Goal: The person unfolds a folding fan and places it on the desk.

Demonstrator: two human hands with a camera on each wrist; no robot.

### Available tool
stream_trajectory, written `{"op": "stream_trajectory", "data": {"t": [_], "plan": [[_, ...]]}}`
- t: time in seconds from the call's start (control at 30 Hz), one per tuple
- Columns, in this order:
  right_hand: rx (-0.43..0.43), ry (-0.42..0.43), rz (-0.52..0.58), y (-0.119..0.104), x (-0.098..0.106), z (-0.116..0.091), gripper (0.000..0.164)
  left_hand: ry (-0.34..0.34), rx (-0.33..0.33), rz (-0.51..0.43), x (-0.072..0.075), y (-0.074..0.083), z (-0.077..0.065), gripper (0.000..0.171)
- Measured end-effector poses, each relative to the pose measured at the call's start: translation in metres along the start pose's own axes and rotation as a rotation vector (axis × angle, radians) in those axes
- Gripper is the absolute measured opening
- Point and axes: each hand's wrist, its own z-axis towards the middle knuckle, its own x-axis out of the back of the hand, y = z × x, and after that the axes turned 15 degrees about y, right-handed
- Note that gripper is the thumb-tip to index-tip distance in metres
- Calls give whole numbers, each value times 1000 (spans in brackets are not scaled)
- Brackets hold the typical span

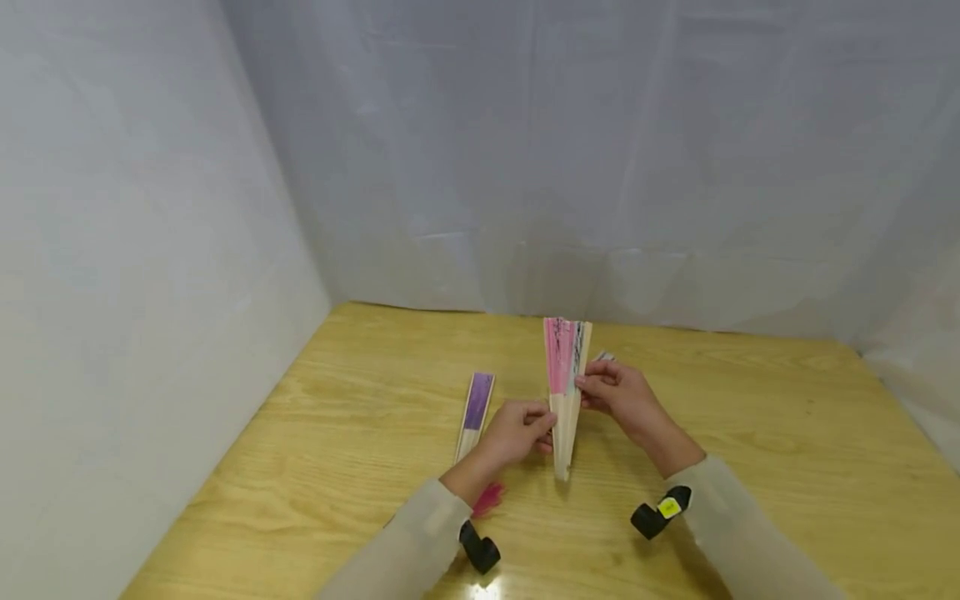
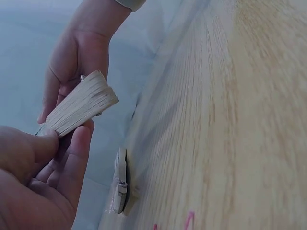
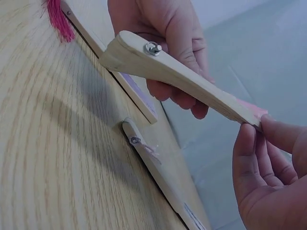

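Observation:
A partly spread folding fan [image 1: 566, 425] stands between both hands above the table, its rib ends downward. Pink and grey-blue dark-patterned leaf covers its upper half; below are bare pale wooden ribs. With thumb and fingers, my left hand [image 1: 517, 433] pinches the ribs at the fan's left side. My right hand [image 1: 618, 396] grips the outer rib on the right, higher up near the leaf. At the narrow end, a metal rivet [image 3: 153, 48] shows in the right wrist view.
On the wooden table [image 1: 337, 467], a folded purple fan [image 1: 478, 404] lies left of my left hand, with a dark pink tassel [image 1: 488, 499] near the forearm. Another folded fan [image 3: 160, 177] lies behind my right hand, mostly hidden in the head view. Pale sheeting [image 1: 487, 150] hangs behind the table.

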Motion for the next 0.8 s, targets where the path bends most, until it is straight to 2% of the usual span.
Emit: {"op": "stream_trajectory", "data": {"t": [0.4,0.77,0.8], "plan": [[-29,19,35,-1,-1,-3,18,22,59,-76,1,-2,1,23],[-19,60,105,0,-5,0,13,74,47,-79,6,0,5,22],[-20,65,107,0,-5,0,14,75,51,-82,8,5,2,21]]}}
